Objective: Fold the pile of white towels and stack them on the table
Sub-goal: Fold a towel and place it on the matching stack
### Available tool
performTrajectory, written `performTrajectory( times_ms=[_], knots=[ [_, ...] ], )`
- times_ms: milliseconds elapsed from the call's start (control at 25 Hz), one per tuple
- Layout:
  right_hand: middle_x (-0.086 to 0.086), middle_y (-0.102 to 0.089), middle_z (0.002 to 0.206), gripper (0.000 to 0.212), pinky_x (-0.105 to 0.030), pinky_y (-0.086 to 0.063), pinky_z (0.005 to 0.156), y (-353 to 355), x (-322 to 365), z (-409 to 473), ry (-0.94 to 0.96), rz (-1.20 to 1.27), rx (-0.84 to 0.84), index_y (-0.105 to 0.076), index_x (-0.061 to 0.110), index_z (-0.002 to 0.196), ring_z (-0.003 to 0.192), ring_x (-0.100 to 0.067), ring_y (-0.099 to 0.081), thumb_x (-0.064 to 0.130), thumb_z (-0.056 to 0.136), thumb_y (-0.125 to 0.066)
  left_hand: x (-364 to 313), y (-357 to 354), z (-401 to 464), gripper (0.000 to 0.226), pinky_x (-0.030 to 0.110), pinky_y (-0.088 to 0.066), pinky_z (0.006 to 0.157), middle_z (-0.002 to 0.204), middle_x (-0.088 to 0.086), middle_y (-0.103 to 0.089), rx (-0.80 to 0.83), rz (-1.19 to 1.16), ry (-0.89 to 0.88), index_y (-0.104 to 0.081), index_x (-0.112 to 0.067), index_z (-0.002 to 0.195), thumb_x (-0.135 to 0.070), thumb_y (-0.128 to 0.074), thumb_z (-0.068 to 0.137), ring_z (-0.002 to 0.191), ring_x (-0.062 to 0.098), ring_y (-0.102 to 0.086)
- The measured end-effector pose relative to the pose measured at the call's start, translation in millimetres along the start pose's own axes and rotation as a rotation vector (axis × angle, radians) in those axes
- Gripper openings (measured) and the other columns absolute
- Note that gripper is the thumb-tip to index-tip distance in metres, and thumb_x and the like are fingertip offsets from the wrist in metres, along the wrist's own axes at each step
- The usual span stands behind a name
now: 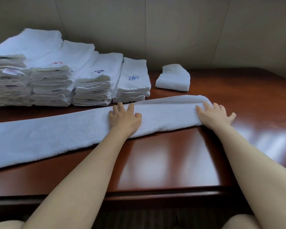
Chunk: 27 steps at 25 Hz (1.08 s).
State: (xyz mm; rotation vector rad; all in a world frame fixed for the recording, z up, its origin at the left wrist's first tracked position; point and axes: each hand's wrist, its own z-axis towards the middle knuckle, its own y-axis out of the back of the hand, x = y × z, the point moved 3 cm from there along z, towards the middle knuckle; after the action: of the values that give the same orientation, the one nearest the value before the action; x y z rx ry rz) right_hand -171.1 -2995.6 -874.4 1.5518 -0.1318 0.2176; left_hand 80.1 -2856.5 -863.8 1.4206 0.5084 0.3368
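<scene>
A long white towel [59, 136], folded lengthwise into a strip, lies across the dark red table [155, 162] from the left edge to the right of centre. My left hand [125, 118] presses flat on its middle with spread fingers. At the strip's right end, which is doubled over, my right hand [215, 115] rests flat. Several stacks of folded white towels [56, 76] with small embroidered marks stand at the back left. One small folded towel [172, 78] lies alone at the back, right of the stacks.
A beige panelled wall [172, 30] rises right behind the table. The table's front edge [155, 194] runs just before my forearms, and glossy bare wood stretches to the right.
</scene>
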Motion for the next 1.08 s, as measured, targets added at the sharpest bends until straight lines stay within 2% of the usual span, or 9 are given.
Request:
performTrajectory(
  times_ms=[80, 160, 240, 320, 560, 720, 800, 880, 1080],
  knots=[
    [-0.004, -0.029, 0.151, 0.048, -0.057, -0.007, 0.111, 6.3, 1.9, -2.9, 0.014, -0.085, -0.132, -0.040, 0.024, 0.139, 0.143, -0.021, -0.015, 0.041, 0.096, -0.025, 2.5, -2.3, 4.0, 0.056, 0.044, -0.009, 0.114, 0.158, 0.011, -0.008, 0.077, -0.004, -0.056, -0.016, -0.030, 0.150, -0.044, -0.021, 0.097, 0.144, 0.029, -0.007],
    [-0.004, -0.039, 0.145, 0.037, -0.049, -0.019, 0.108, 9.8, 29.2, -7.1, 0.231, -0.108, -0.204, -0.049, 0.021, 0.129, 0.136, -0.020, -0.029, 0.032, 0.098, -0.031, 3.4, -2.9, 6.8, 0.057, 0.045, -0.003, 0.116, 0.160, 0.007, -0.002, 0.146, 0.020, -0.093, -0.008, -0.033, 0.152, -0.048, -0.017, 0.097, 0.147, 0.028, 0.001],
    [0.000, -0.046, 0.141, 0.038, -0.047, -0.022, 0.106, 5.8, 64.1, -12.2, 0.417, -0.014, -0.028, -0.049, 0.026, 0.130, 0.130, -0.019, -0.038, 0.037, 0.100, -0.028, 2.5, -4.1, 8.5, 0.058, 0.045, 0.000, 0.117, 0.160, 0.006, 0.000, 0.172, 0.030, -0.113, -0.005, -0.033, 0.152, -0.050, -0.016, 0.097, 0.147, 0.028, 0.003],
    [0.005, -0.045, 0.139, 0.041, -0.052, -0.016, 0.108, -2.6, 79.9, -10.7, 0.461, 0.032, 0.117, -0.048, 0.031, 0.129, 0.131, -0.017, -0.037, 0.046, 0.099, -0.024, 3.4, -4.6, 8.9, 0.060, 0.044, 0.001, 0.117, 0.160, 0.005, 0.002, 0.177, 0.033, -0.112, -0.004, -0.033, 0.152, -0.053, -0.015, 0.097, 0.147, 0.027, 0.004],
    [-0.002, -0.032, 0.149, 0.059, -0.058, -0.009, 0.111, -4.4, 42.7, 28.4, 0.159, -0.006, 0.060, -0.042, 0.031, 0.136, 0.139, -0.021, -0.025, 0.058, 0.091, -0.014, 4.0, -8.5, 13.2, 0.061, 0.044, 0.001, 0.117, 0.160, 0.005, 0.001, 0.154, 0.040, -0.121, -0.002, -0.034, 0.152, -0.056, -0.014, 0.096, 0.147, 0.026, 0.004],
    [-0.012, -0.019, 0.156, 0.063, -0.055, -0.002, 0.113, -2.5, 48.9, 15.6, 0.101, -0.032, -0.038, -0.030, 0.030, 0.146, 0.145, -0.023, -0.010, 0.063, 0.093, -0.017, 5.1, -8.7, 12.8, 0.062, 0.045, 0.000, 0.116, 0.160, 0.006, 0.000, 0.146, 0.061, -0.121, -0.003, -0.033, 0.152, -0.055, -0.014, 0.096, 0.147, 0.026, 0.002],
    [-0.010, -0.022, 0.154, 0.054, -0.054, -0.007, 0.113, 4.5, 70.6, 0.2, 0.219, 0.009, -0.169, -0.030, 0.026, 0.145, 0.144, -0.021, -0.013, 0.052, 0.098, -0.025, 3.8, -7.8, 14.1, 0.061, 0.045, 0.000, 0.116, 0.160, 0.006, 0.000, 0.157, 0.042, -0.123, -0.004, -0.033, 0.152, -0.054, -0.015, 0.097, 0.147, 0.025, 0.002],
    [-0.006, -0.035, 0.144, 0.042, -0.053, -0.016, 0.111, 10.9, 107.7, -26.3, 0.402, 0.130, -0.222, -0.037, 0.022, 0.138, 0.137, -0.022, -0.028, 0.039, 0.100, -0.031, 5.5, -2.3, 14.6, 0.057, 0.043, -0.001, 0.116, 0.161, 0.004, 0.001, 0.190, -0.026, -0.145, -0.006, -0.032, 0.152, -0.049, -0.018, 0.099, 0.147, 0.022, 0.003],
    [-0.001, -0.040, 0.144, 0.041, -0.046, -0.027, 0.109, -0.5, 194.9, -103.3, 0.797, 0.152, -0.036, -0.035, 0.020, 0.143, 0.134, -0.021, -0.034, 0.029, 0.102, -0.030, 69.7, 12.9, -21.2, 0.053, 0.037, -0.007, 0.117, 0.161, 0.001, -0.004, 0.171, 0.014, -0.257, -0.014, -0.030, 0.151, -0.046, -0.019, 0.101, 0.147, 0.017, -0.003]
  ],
)
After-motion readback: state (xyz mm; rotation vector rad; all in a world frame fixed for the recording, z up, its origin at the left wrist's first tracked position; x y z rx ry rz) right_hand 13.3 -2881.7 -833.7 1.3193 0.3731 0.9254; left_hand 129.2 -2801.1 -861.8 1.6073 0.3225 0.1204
